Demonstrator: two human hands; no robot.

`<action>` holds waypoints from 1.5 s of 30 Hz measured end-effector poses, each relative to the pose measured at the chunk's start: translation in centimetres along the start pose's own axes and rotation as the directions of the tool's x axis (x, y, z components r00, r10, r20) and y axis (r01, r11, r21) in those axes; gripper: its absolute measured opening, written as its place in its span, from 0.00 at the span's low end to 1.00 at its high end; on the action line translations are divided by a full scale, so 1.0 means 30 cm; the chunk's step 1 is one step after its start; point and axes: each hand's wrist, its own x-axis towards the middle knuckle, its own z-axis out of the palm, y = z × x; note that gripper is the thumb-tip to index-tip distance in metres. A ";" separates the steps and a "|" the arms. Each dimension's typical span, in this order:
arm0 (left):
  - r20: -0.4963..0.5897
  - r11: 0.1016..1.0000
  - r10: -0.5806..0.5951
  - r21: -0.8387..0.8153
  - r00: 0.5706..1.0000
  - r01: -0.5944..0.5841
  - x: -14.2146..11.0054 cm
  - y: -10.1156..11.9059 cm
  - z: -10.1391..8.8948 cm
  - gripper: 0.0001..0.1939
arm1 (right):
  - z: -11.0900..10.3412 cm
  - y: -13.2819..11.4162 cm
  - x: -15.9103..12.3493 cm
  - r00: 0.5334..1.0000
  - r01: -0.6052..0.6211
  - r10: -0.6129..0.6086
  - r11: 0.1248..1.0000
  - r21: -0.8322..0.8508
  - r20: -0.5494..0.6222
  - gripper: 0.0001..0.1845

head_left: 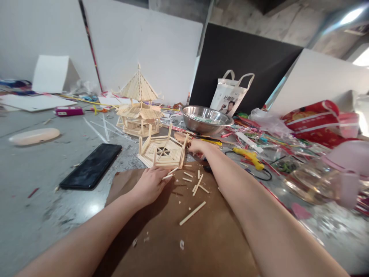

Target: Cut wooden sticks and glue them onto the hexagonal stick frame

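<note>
My left hand (150, 184) rests at the near edge of the brown board, its fingers closed on short wooden sticks (168, 176) that poke out to the right. Just beyond it sits a hexagonal stick frame (150, 157) with upright posts at its corners and a spoked opening in its floor. My right hand (197, 147) is at the right side of that frame, fingers curled together; whatever they grip is hidden. Several loose sticks (192, 213) lie on the brown board (219, 242). Behind the frame stands a tiered stick pavilion (140, 90) with a pointed roof.
A black phone (91, 166) and a pale oblong case (34, 136) lie on the left. Behind my right hand is a steel bowl (206, 121). To the right are a yellow glue gun (248, 157), a pink-lidded bottle (305, 184) and cluttered coloured strips.
</note>
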 end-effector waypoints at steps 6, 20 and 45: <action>-0.015 1.000 0.005 -0.018 1.000 -0.005 0.001 -0.005 0.005 0.14 | 0.005 -0.035 -0.016 0.999 -0.047 0.049 0.996 -0.076 0.023 0.15; -0.013 1.000 0.001 -0.016 1.000 -0.002 0.000 0.000 -0.002 0.15 | -0.039 0.008 -0.106 0.980 0.198 -0.199 0.978 -0.062 -0.007 0.13; 0.035 0.999 -0.012 -0.049 0.999 0.014 0.003 0.007 -0.015 0.14 | -0.033 0.082 0.067 0.962 0.069 -0.107 0.986 -0.154 -0.251 0.30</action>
